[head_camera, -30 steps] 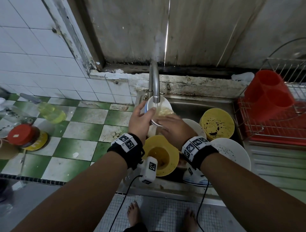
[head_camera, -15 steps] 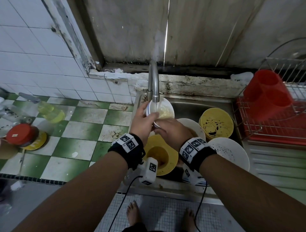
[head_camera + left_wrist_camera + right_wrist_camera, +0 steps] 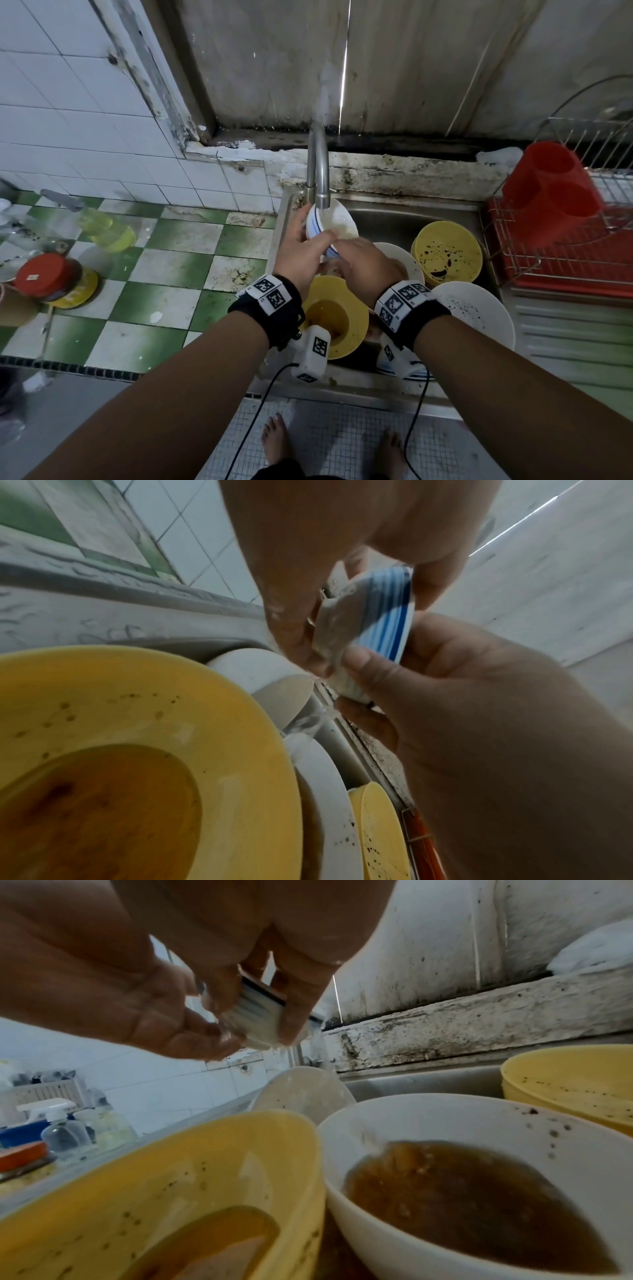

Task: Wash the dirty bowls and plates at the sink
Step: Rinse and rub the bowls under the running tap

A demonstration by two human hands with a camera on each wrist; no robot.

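A small white bowl with blue stripes (image 3: 337, 222) is tilted under the tap (image 3: 318, 171), and water runs off it. My left hand (image 3: 305, 240) grips its left rim, thumb across the outside. My right hand (image 3: 359, 260) holds the bowl's lower edge, thumb against the striped wall (image 3: 380, 615) and fingers curled beneath. In the right wrist view the bowl (image 3: 260, 1015) sits between the fingers of both hands. Below lie a yellow bowl (image 3: 334, 315) holding brownish water and a white bowl (image 3: 479, 1177) of brown liquid. A speckled white plate (image 3: 476, 315) is at the right.
The steel sink (image 3: 394, 216) is crowded with dishes, including stacked yellow bowls (image 3: 448, 251) at the back right. A red drying rack (image 3: 561, 274) with a red cup holder (image 3: 551, 205) stands to the right. On the green-tiled counter lie a soap bottle (image 3: 106, 229) and a red-lidded jar (image 3: 48, 274).
The striped bowl has been tipped from mouth-up to tilted toward the right under the tap. My right hand has slid from its rim to its lower edge.
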